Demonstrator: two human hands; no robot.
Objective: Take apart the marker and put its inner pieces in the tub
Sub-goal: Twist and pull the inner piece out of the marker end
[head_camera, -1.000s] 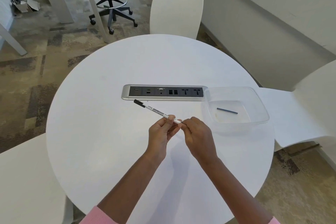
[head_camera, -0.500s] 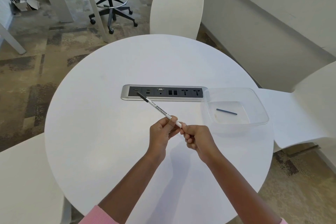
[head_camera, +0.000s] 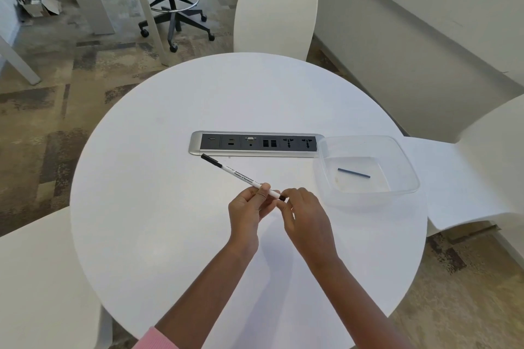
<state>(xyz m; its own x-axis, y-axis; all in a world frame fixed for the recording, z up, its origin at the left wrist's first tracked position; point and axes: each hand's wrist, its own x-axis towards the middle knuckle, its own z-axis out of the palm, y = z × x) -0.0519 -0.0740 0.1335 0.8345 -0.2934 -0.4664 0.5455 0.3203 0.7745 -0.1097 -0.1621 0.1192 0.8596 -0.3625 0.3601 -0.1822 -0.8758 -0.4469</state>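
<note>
A thin white marker (head_camera: 237,174) with black print and a black cap at its far end slants up to the left above the round white table (head_camera: 170,207). My left hand (head_camera: 249,208) pinches its near part. My right hand (head_camera: 304,217) has its fingertips on the small black plug at the marker's near end. To the right stands a clear plastic tub (head_camera: 408,176). A dark blue stick (head_camera: 353,173) lies on the tub's floor.
A silver power and data socket strip (head_camera: 256,143) is set into the table behind the marker. White chairs stand at the far side (head_camera: 275,15), the right (head_camera: 482,173) and the near left (head_camera: 37,278). A black office stool (head_camera: 173,5) stands on the carpet beyond.
The marker's capped far end swung toward the socket strip and has come back down a little. My right hand has loosened from a fist, and the black end plug now shows at its fingertips.
</note>
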